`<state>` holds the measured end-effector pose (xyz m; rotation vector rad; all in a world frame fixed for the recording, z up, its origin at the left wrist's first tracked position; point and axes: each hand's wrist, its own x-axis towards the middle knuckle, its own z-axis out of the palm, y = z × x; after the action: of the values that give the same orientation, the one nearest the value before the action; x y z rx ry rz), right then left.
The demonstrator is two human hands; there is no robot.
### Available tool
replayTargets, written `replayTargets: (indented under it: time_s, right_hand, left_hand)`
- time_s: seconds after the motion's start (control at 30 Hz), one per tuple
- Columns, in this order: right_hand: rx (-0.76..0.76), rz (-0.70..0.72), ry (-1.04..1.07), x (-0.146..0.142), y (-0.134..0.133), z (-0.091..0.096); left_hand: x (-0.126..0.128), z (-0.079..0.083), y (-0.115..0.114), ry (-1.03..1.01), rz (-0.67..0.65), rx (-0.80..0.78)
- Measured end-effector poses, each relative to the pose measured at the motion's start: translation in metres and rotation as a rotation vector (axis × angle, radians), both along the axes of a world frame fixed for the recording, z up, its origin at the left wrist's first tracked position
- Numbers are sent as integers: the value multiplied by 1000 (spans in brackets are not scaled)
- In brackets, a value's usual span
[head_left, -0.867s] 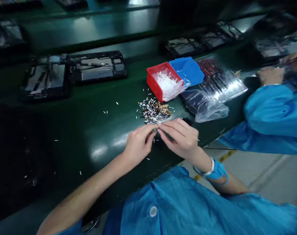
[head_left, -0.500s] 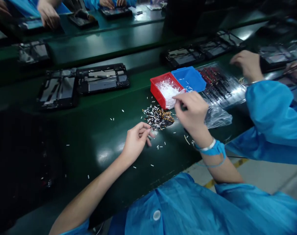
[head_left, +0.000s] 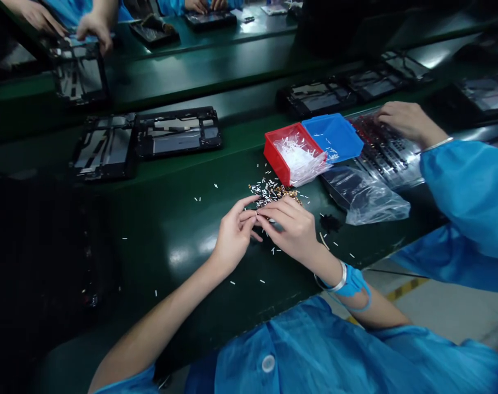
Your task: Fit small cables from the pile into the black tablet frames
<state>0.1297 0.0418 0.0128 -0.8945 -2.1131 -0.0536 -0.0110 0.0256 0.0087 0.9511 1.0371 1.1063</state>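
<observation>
My left hand [head_left: 235, 235] and my right hand [head_left: 288, 227] meet at the fingertips on the green bench top [head_left: 171, 230]. Whatever lies between the fingers is too small to make out. They are just in front of a heap of small white and gold parts [head_left: 271, 192]. Loose white sleeves [head_left: 273, 250] lie scattered around my hands. Behind the heap stands a red plastic bin [head_left: 278, 156] holding a mass of white sleeves [head_left: 296, 156], and a blue plastic bin [head_left: 333, 137] touches its right side.
A crumpled clear plastic bag [head_left: 366, 201] lies to the right of the bins. A co-worker's hand [head_left: 409, 123] rests on a clear tray of dark parts [head_left: 382, 145]. Black device frames [head_left: 177, 133] line the bench's far side, and more people work at a bench beyond.
My right hand has moved back from the red bin and now meets my left hand. The co-worker's hand has moved down onto the clear tray. The view has shifted slightly.
</observation>
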Motion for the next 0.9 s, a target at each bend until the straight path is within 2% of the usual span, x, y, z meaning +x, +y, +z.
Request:
replayTargets:
  time_s: [0.1, 0.2, 0.33, 0.4, 0.43, 0.57, 0.63, 0.7, 0.77, 0.83, 0.9]
  right_hand:
    - [8, 8, -24, 0, 3, 0]
    - [42, -32, -84, 10, 19, 5]
    - [42, -335, -91, 36, 53, 17]
    - [45, -397, -106, 43, 61, 22]
    - [45, -349, -130, 43, 60, 24]
    - [67, 39, -217, 25, 37, 15]
    - [91, 105, -158, 16, 28, 8]
    - [98, 83, -47, 14, 24, 5]
    - [76, 33, 69, 18, 26, 6]
    - [31, -32, 171, 24, 28, 9]
    - [-22, -86, 230, 30, 30, 13]
  left_hand:
    - [0, 2, -3, 66, 12, 56]
    - [-2, 4, -2, 54, 3, 63]
    - [-8, 6, 4, -53, -10, 26]
    - [-10, 7, 7, -79, -15, 17]
    - [-10, 7, 7, -84, -21, 12]
    - [-8, 9, 4, -73, -64, 3]
    - [-10, 10, 4, -35, -114, 2]
    - [-21, 9, 13, 83, -102, 43]
    - [-46, 6, 36, 333, 78, 142]
    - [-85, 1, 70, 679, 412, 223]
    - [-131, -2, 108, 983, 698, 127]
